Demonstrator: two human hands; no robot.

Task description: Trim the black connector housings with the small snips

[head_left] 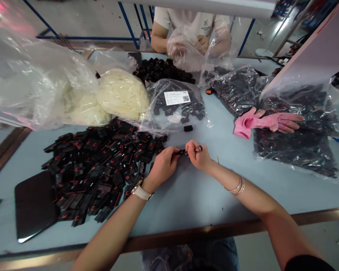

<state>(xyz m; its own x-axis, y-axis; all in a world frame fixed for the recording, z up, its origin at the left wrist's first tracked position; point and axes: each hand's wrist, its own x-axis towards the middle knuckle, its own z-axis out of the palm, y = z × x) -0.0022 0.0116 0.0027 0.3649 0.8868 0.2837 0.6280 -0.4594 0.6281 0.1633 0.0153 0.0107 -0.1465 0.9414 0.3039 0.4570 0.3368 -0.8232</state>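
"How far is the work getting?"

"One black part (182, 152) is hanging between the hands, over the table's (192, 203) middle. The left hand (164, 165) is pinching one end; the right hand (198, 156) is curling around something dark I'm not making out."

"And the rest?"

"A heap (96, 162) of dark parts is lying loose toward the left edge. A filled bag (293, 150) is lying near the right edge, a pink glove (281, 122) resting partly on it. Nothing's showing which are finished, so I can't tell what's left."

Both hands (164, 162) (198, 156) just apart, fingers (191, 147) curled
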